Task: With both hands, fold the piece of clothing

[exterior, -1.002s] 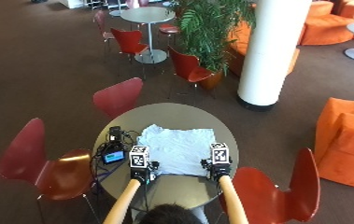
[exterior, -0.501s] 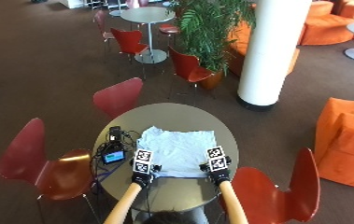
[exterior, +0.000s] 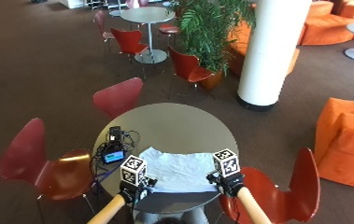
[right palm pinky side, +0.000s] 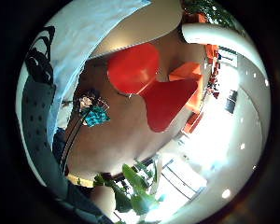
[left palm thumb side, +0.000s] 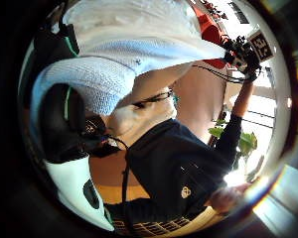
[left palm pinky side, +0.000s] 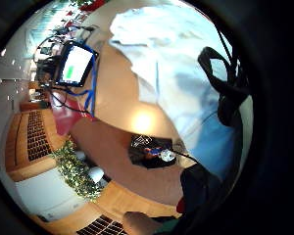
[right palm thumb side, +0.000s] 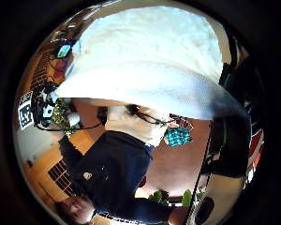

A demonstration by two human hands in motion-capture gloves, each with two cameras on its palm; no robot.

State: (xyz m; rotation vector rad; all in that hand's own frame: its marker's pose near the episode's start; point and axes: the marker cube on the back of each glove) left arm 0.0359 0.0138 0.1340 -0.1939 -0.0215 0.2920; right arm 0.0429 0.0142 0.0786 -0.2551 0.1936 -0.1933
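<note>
A white garment (exterior: 176, 169) lies spread flat on the near half of the round table (exterior: 170, 123). My left hand (exterior: 131, 190) pinches its near left corner at the table's near edge. My right hand (exterior: 229, 183) pinches the near right corner. In the left thumb side palm view the hem (left palm thumb side: 114, 64) hangs lifted off the table, with a curled finger (left palm thumb side: 62, 124) beside it. The right thumb side palm view shows the same raised hem (right palm thumb side: 150, 61) above my dark top. Both palms sit close over the cloth (left palm pinky side: 186, 73).
A small device with a lit screen (exterior: 113, 152) and its cables lie on the table's left side, just left of the garment. Red chairs stand at the left (exterior: 46, 168), right (exterior: 276, 196) and far side (exterior: 120, 95). The far half of the table is bare.
Both hands have drawn back towards me, and the garment has slid with them to the table's near edge. Its near hem is now lifted.
</note>
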